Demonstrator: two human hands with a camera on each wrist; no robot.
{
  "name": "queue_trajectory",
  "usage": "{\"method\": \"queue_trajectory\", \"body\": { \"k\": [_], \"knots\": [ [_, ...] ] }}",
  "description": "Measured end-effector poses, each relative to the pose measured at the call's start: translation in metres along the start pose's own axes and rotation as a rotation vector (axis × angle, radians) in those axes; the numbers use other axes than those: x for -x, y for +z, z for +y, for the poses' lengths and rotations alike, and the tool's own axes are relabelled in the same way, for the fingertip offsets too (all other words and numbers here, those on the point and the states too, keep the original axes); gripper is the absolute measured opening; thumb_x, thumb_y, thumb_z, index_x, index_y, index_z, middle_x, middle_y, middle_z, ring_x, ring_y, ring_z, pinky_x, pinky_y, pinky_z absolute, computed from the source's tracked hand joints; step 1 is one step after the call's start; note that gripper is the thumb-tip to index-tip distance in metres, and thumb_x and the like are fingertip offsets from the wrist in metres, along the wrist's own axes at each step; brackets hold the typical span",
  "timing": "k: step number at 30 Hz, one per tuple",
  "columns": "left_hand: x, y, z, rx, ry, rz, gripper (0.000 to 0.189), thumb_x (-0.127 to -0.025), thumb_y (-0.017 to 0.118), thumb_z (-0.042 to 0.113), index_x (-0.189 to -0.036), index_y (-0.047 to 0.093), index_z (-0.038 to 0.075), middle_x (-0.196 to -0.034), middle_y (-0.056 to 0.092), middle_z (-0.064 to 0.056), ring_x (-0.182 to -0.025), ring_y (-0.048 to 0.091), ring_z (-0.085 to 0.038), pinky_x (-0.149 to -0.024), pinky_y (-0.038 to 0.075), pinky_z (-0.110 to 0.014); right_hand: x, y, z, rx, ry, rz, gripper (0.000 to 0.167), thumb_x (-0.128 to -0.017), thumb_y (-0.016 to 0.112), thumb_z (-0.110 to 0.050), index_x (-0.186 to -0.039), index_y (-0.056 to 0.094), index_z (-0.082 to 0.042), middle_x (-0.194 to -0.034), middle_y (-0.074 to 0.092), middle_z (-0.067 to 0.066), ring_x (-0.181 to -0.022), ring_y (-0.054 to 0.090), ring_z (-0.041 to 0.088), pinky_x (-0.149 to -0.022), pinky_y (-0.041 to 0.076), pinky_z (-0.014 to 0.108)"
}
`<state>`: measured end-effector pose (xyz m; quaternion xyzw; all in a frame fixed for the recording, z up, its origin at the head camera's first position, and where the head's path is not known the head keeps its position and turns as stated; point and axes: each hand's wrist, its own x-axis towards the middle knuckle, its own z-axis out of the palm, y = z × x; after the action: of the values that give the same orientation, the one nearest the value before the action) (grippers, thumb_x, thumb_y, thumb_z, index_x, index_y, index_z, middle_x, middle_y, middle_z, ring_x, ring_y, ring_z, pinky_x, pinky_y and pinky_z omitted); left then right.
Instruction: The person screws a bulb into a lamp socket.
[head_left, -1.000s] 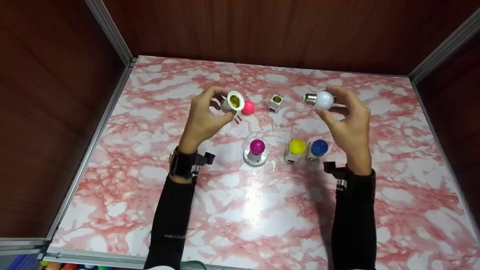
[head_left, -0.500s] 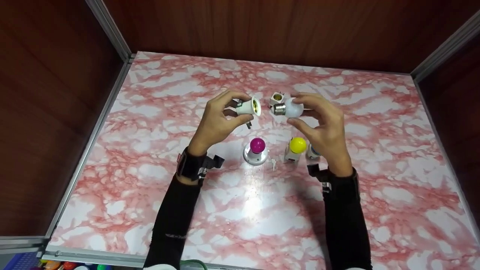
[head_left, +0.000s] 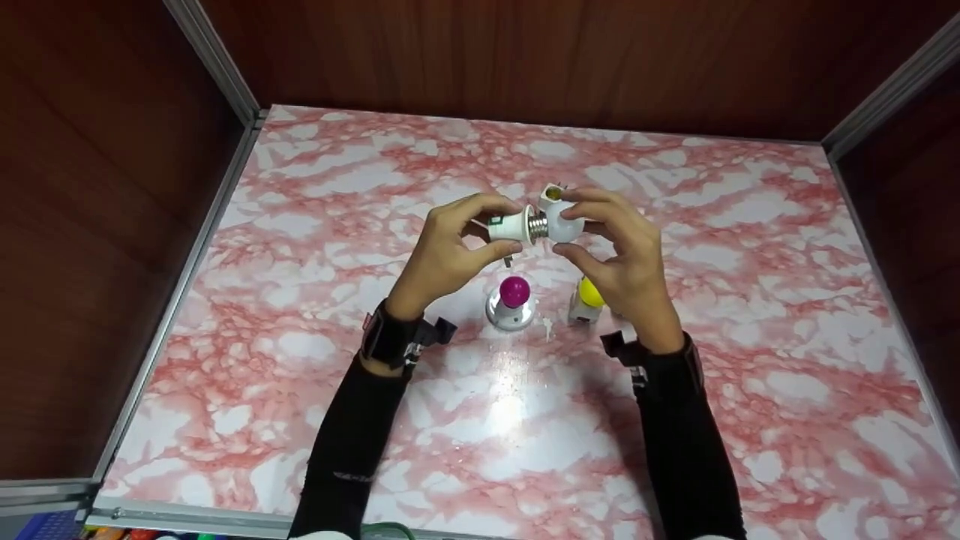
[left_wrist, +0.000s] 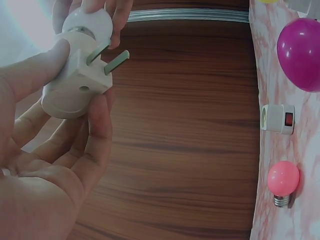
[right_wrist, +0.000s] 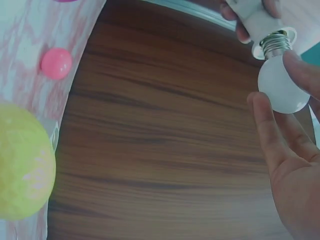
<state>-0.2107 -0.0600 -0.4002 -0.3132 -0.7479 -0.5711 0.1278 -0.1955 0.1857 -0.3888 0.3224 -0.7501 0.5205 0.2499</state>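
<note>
My left hand (head_left: 454,244) grips a white plug-in lamp socket (head_left: 510,227) by its body, its two flat prongs (left_wrist: 117,62) sticking out in the left wrist view. Facing it, my right hand (head_left: 622,255) holds a white light bulb (head_left: 566,225) by the globe, between thumb and fingers. The bulb's metal screw base (right_wrist: 276,44) sits at the socket's mouth, its tip inside the rim and most of the thread showing. Both things are held up above the table, level with each other in the head view.
Below the hands stands a magenta bulb (head_left: 514,292) in a round white base. A yellow bulb (head_left: 591,292) in a white socket is right of it. Behind the hands is a white switched socket (head_left: 551,195). A pink bulb (left_wrist: 283,178) lies on the marbled table (head_left: 315,420).
Both hands have come together over the table's middle. The socket has turned to face right, and the white bulb has moved left until its screw base meets the socket's mouth.
</note>
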Motion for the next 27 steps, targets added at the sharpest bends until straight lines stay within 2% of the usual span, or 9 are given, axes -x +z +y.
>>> {"method": "queue_trajectory", "body": {
  "k": [5,9,13,17,23,27],
  "knots": [
    [0.0005,0.0027,0.0008,-0.009,0.015,-0.001,0.038,-0.092,0.085,0.023,-0.123,0.074,0.004,-0.116,0.079,-0.011,-0.095,0.072,-0.013,-0.080,0.066,-0.028,0.0014,0.0025,0.0013,-0.016,0.002,-0.021,0.038,-0.080,0.087,0.008,-0.116,0.074,0.002,-0.133,0.071,0.018,-0.127,0.070,0.023,-0.095,0.066,0.026],
    [0.0003,0.0042,0.0015,-0.015,0.027,0.022,0.039,-0.092,0.085,0.022,-0.124,0.074,0.003,-0.117,0.078,-0.013,-0.095,0.073,-0.015,-0.079,0.066,-0.027,0.0026,0.0006,0.0021,-0.044,0.012,-0.027,0.039,-0.082,0.085,0.011,-0.119,0.073,0.003,-0.136,0.070,0.018,-0.128,0.070,0.023,-0.098,0.065,0.026],
    [-0.0002,0.0054,0.0023,-0.021,0.042,0.036,0.039,-0.093,0.084,0.022,-0.126,0.074,0.003,-0.117,0.079,-0.013,-0.090,0.074,-0.016,-0.077,0.065,-0.026,0.0025,0.0001,0.0034,0.022,-0.011,-0.002,0.035,-0.084,0.085,0.008,-0.117,0.076,0.000,-0.133,0.071,0.018,-0.123,0.071,0.022,-0.094,0.064,0.020],
    [-0.0005,0.0055,0.0030,-0.025,0.055,0.023,0.037,-0.097,0.079,0.022,-0.129,0.074,0.003,-0.118,0.080,-0.012,-0.086,0.075,-0.014,-0.077,0.065,-0.025,0.0027,0.0008,0.0040,0.086,-0.033,0.013,0.035,-0.083,0.086,0.006,-0.115,0.077,-0.002,-0.130,0.072,0.017,-0.119,0.071,0.020,-0.092,0.063,0.017],
    [0.0016,0.0036,0.0043,-0.047,0.068,0.012,0.034,-0.099,0.076,0.022,-0.129,0.075,0.006,-0.119,0.078,-0.010,-0.098,0.075,-0.017,-0.087,0.066,-0.026,0.0035,-0.0007,0.0042,0.076,-0.025,-0.009,0.040,-0.080,0.087,0.010,-0.117,0.077,-0.001,-0.128,0.073,0.018,-0.118,0.070,0.009,-0.091,0.063,0.017],
    [0.0009,0.0037,0.0052,-0.059,0.072,0.015,0.034,-0.098,0.078,0.020,-0.129,0.075,0.006,-0.121,0.078,-0.009,-0.102,0.073,-0.015,-0.089,0.065,-0.026,0.0030,-0.0024,0.0038,0.054,-0.014,-0.018,0.040,-0.081,0.087,0.009,-0.119,0.076,0.000,-0.125,0.074,0.019,-0.116,0.071,0.009,-0.091,0.063,0.017]
  ]
}}
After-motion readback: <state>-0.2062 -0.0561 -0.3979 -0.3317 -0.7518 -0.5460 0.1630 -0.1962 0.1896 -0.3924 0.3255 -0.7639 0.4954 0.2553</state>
